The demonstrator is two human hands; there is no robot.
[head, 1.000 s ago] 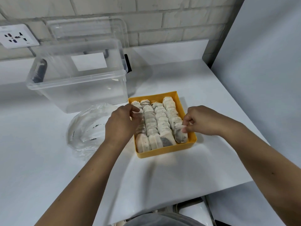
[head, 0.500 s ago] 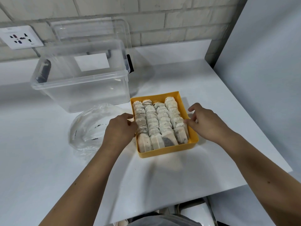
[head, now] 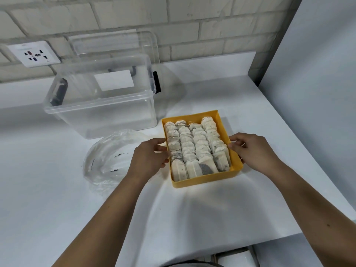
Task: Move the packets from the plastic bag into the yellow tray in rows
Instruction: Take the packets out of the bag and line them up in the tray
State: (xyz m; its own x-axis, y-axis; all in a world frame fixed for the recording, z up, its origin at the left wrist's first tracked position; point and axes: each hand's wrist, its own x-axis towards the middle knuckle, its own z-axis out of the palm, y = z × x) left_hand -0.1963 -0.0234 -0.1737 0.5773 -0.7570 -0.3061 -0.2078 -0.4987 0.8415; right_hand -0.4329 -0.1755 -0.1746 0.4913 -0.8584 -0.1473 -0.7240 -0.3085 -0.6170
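Both hands bracket the yellow tray (head: 207, 181): the left hand (head: 148, 157) curls loosely against its left wall, and the right hand (head: 252, 151) has bent fingers hooked over the right rim. The tray is a rigid, shallow plastic rectangle on the smooth white desk (head: 192, 218), its long axis running away from the person and leaning slightly left. Papery, speckled packets (head: 192, 149) fill it in four overlapping rows along that axis, their tapered tops pointing toward the brick wall. Just left lies the crumpled clear plastic bag (head: 107, 158), with dark crumbs inside.
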